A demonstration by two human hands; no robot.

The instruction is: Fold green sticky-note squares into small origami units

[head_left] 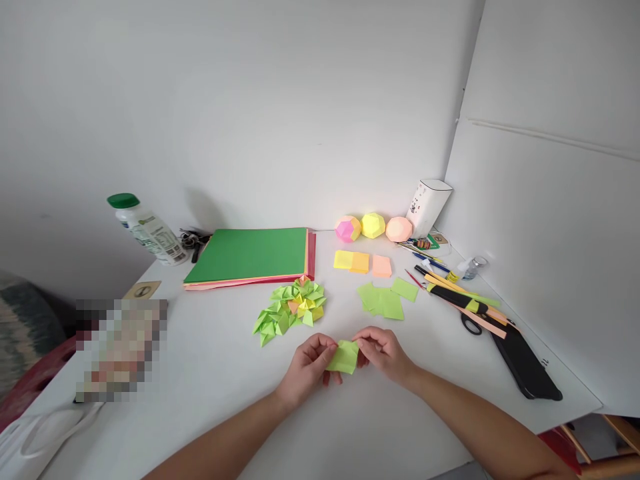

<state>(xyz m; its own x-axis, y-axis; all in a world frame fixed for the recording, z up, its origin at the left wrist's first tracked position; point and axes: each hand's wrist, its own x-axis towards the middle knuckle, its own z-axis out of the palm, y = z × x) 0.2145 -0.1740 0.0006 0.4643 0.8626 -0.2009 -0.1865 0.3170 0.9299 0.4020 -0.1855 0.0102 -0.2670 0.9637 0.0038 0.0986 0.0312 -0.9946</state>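
Both my hands pinch a small light-green square of paper [344,358] just above the white table [210,373], near its front middle. My left hand [310,367] grips the paper's left edge with closed fingers. My right hand [383,352] pinches its right top corner. Just behind my hands lies a pile of folded green, yellow and orange paper pieces [291,308]. Loose green paper squares [387,299] lie to the right of that pile.
A stack of coloured card with green on top [250,255], a green-capped bottle [147,230], three paper balls [373,227], sticky-note pads [360,262], a white box [429,203], pens, scissors [473,313] and a black case [525,363] sit around. Walls close the back and right.
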